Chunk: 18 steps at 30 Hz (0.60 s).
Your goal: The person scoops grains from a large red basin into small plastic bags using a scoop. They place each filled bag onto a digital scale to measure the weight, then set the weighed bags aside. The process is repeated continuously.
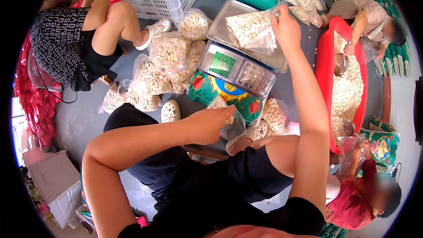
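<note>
My right hand is closed on the gathered edge of a clear plastic bag filled with pale, bean-like pieces. That bag is over the metal pan of a digital scale; whether its weight rests there I cannot tell. The scale's display is lit green, and the scale stands on a green printed sack. Just below it, my left hand pinches a partly filled clear bag with some of the same pieces in it. Its fingertips are partly hidden.
Several filled bags are heaped left of the scale; another bag lies by my shoe. Behind them stands a white crate. At right, people work around a red tub of pale pieces, one holding a metal scoop. Another person sits at left.
</note>
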Tool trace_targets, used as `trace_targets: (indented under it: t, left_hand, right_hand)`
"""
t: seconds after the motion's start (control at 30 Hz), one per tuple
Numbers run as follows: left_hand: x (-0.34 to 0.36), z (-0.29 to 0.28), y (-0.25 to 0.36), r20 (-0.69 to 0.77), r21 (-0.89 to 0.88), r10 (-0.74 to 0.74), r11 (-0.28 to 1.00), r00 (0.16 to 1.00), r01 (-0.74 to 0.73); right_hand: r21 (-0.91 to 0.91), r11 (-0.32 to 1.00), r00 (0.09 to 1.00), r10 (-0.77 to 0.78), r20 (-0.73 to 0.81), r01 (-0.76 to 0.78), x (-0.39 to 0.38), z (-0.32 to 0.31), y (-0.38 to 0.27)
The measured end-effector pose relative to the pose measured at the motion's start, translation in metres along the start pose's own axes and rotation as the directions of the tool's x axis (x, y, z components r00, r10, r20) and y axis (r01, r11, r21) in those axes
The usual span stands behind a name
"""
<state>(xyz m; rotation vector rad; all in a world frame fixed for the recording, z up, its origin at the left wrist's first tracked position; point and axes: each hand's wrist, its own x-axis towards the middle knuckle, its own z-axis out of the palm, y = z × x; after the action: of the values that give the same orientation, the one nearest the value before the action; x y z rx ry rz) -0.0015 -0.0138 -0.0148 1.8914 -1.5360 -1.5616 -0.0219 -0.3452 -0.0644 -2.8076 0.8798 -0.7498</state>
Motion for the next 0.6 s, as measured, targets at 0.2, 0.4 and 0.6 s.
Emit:
trace_targets:
  t: [0.2, 0.4, 0.6]
  left_hand:
    - [-0.002, 0.004, -0.006, -0.048, 0.013, 0.022, 1.000, 0.999, -0.021]
    - [-0.008, 0.002, -0.018, -0.095, -0.003, -0.001, 1.000, 0.995, 0.000]
    - [-0.012, 0.000, -0.028, -0.108, 0.004, -0.011, 1.000, 0.994, 0.012]
  right_hand:
    - [0.547, 0.796, 0.966, 0.223, 0.130, -0.258, 0.012, 0.031, -0.002]
    - [0.817, 0.111, 0.808, 0.276, 0.521, -0.565, 0.014, 0.032, 0.027]
    - [0.767, -0.288, 0.739, 0.223, 0.636, -0.573, -0.020, 0.023, 0.073]
